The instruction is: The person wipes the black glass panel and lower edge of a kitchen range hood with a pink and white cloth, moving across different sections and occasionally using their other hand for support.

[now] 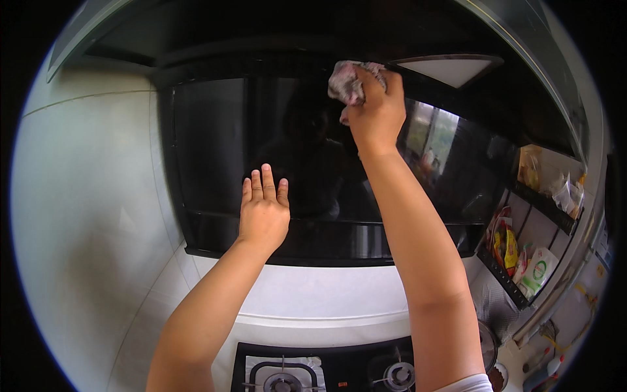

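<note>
A glossy black range hood panel (210, 147) fills the wall in front of me and mirrors a window. Near its upper edge, right of the middle, my right hand (379, 112) grips a crumpled pink and grey cloth (345, 83) that lies against the black surface. My left hand (264, 210) is lower and further left, empty, its fingers spread and pointing up. Its palm faces the panel; whether it touches is hard to tell. A pale triangular panel (448, 66) shows at the upper right of the hood.
Below stands a black gas stove with a left burner (282, 383) and a right burner (399, 376). A black wall rack (504, 279) on the right holds bagged and packaged goods. White tiles (88, 196) cover the left wall. A round dark pan or lid (487, 345) sits beside the stove.
</note>
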Motion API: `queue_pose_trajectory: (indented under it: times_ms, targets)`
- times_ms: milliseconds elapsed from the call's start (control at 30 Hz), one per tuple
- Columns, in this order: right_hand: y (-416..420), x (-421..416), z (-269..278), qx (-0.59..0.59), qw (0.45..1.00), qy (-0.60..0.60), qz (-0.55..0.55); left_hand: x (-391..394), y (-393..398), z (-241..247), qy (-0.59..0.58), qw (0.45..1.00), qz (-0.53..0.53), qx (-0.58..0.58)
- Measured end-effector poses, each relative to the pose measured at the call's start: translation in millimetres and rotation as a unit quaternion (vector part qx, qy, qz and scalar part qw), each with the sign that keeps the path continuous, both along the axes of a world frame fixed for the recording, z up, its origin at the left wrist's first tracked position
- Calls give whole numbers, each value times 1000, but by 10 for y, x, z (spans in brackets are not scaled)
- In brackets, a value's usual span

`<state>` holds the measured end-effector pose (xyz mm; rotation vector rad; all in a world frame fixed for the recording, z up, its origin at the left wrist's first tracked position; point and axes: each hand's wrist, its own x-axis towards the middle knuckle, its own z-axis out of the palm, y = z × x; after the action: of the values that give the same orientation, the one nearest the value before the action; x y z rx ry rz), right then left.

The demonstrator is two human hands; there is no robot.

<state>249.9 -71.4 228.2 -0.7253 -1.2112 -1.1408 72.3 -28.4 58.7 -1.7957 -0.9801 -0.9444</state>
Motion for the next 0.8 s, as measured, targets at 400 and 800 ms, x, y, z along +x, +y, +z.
queue_pose_trajectory:
  times_ms: [400,800]
  targets:
    - [230,-199,-115,-54,996,-15,-76,3,-9,37,-7,999,-32,14]
    - [251,-388,-110,-44,998,-17,-47,12,53,11,-24,998,-52,40]
